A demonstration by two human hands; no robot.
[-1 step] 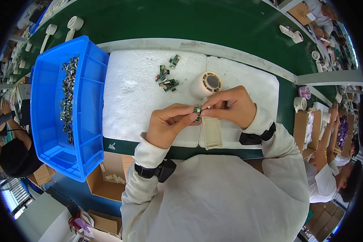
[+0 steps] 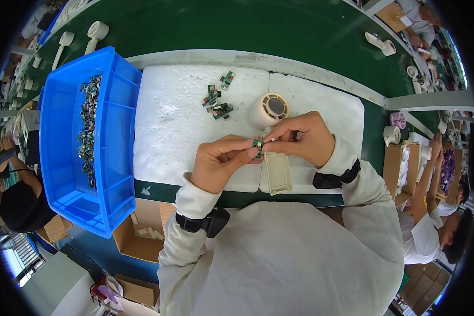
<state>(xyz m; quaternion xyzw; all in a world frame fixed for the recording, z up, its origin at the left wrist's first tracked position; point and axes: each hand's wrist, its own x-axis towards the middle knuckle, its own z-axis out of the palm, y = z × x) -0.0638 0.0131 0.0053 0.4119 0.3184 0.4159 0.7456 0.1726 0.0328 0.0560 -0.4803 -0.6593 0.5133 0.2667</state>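
Observation:
A small green circuit board (image 2: 257, 147) is pinched between the thumb and fingers of my left hand (image 2: 221, 160). Close beside it, my right hand (image 2: 303, 139) is closed in a pinch, with a small white piece (image 2: 269, 140) at its fingertips. Whether that piece touches the board I cannot tell. Below both hands lies a cream handheld fan, its round head (image 2: 268, 110) on the far side and its hollow handle (image 2: 278, 174) towards me. My fingers hide the part between head and handle.
White foam sheets (image 2: 168, 142) cover the bench, with several loose circuit boards (image 2: 220, 110) beyond my hands. At the left stands a blue bin (image 2: 118, 131) holding many boards. A cardboard box (image 2: 137, 239) sits below the bench edge. Other people work at both sides.

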